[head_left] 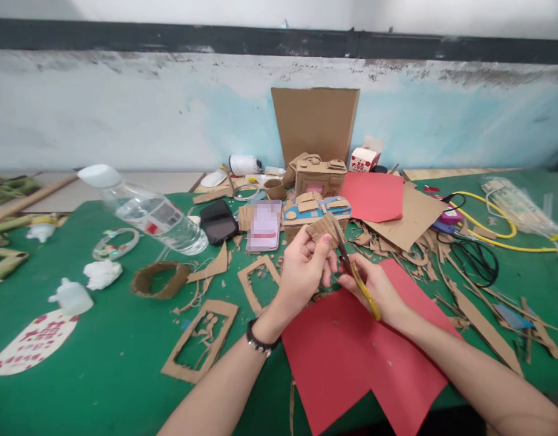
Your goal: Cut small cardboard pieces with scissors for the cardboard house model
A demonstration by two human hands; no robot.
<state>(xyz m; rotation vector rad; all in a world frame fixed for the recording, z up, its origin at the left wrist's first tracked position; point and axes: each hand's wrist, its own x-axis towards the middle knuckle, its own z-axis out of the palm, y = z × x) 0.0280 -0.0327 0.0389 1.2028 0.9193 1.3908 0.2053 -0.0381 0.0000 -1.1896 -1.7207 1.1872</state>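
Head view, entry at mid-cut. Going left to right across the green table [101, 375].

Far left: a tipped plastic water bottle [147, 213], and near it a cardboard ring [160, 280]. Right of these lie two cardboard frames with their centres already cut out, one near [200, 350] and one farther [259, 283]; I read both as leftover offcuts from shapes taken earlier in the job.

Centre far: a black phone [218, 221], a second phone [264, 226], and behind them a cardboard model camera [319, 174] standing over a blue-painted cardboard car [316, 210]. Both look assembled, so much of the building seems done.

Centre near: my left hand [301, 272] is clenched on a small corrugated cardboard piece [325, 229], pinched between thumb and fingers and held up above the table. My right hand [374, 287] is closed around the yellow-handled scissors [357, 280], blades pointing up at the piece's right edge. Whether the blades are biting is too blurred to tell. The piece looks only partly trimmed, so I judge this cut unfinished.

Under both hands: red paper sheets [351, 363], apparently uncut. Another red sheet [374, 197] lies farther off.

Right: cardboard strips and scraps [479, 315], a yellow cable [492, 224].
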